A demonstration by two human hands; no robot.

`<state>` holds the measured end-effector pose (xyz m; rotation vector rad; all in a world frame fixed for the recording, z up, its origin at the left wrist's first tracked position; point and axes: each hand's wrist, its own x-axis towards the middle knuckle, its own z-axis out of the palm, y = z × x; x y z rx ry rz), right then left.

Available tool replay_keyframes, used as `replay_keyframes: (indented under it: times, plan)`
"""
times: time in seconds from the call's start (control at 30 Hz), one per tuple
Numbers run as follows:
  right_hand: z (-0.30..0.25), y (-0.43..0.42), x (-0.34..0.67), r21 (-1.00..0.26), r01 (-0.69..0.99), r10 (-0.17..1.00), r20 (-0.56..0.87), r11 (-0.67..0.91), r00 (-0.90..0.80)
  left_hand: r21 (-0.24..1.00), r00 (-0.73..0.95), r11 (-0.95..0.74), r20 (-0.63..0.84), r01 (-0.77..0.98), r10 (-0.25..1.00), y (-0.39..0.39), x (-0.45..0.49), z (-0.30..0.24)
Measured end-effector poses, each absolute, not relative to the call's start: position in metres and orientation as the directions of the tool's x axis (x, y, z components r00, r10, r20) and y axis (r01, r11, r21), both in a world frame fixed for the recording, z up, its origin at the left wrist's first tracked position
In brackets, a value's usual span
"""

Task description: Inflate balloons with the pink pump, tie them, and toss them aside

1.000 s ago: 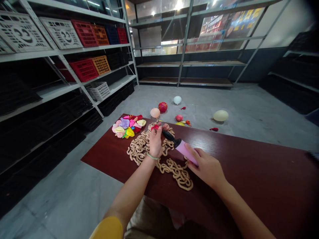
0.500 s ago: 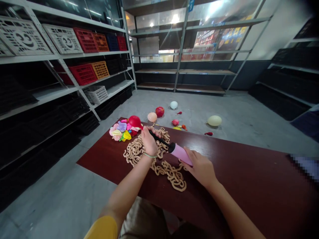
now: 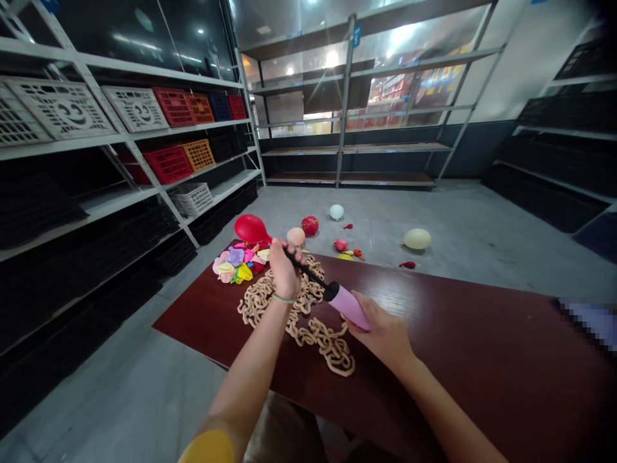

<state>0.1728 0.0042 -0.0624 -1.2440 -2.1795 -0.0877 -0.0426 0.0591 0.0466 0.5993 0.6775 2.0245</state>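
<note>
A pink balloon pump (image 3: 349, 307) with a black rod runs between my two hands over the table. My right hand (image 3: 383, 331) is wrapped round its pink barrel. My left hand (image 3: 284, 267) is closed at the far end of the black part, where the neck of a red balloon (image 3: 251, 229) meets it. That balloon is partly inflated and points to the left. Beneath my left hand lies a heap of beige chain links (image 3: 263, 297), with a further strand (image 3: 332, 344) nearer to me. A pile of flat, coloured balloons (image 3: 236, 262) sits just below the red one.
The dark red table (image 3: 434, 347) stretches to the right, where a blurred patch (image 3: 590, 321) lies at its edge. Inflated balloons, among them a pale green one (image 3: 416, 239) and a white one (image 3: 336, 212), rest on the floor beyond. Shelves with crates (image 3: 173, 106) stand left.
The red balloon has grown larger and stretched to the left. Both hands keep their hold on the pump and balloon. The camera has tilted up slightly.
</note>
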Motion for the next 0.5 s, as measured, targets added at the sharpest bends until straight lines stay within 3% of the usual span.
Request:
replay_keyframes:
  times: [0.13, 0.23, 0.5]
  plan:
    - [-0.065, 0.001, 0.166, -0.313, 0.795, 0.779, 0.555, 0.520, -0.291, 0.765, -0.415, -0.336, 0.099, -0.549, 0.904, 0.052, 0.000, 0.033]
    - [-0.067, 0.003, 0.169, -0.269, 0.804, 0.775, 0.538, 0.530, -0.331, 0.791, -0.426, -0.291, 0.042, -0.538, 0.904, 0.059, 0.000, 0.019]
    - [-0.074, 0.006, 0.166, -0.193, 0.782, 0.733, 0.532, 0.593, -0.424, 0.781, -0.567, -0.393, 0.060, -0.486, 0.821, 0.082, -0.093, 0.043]
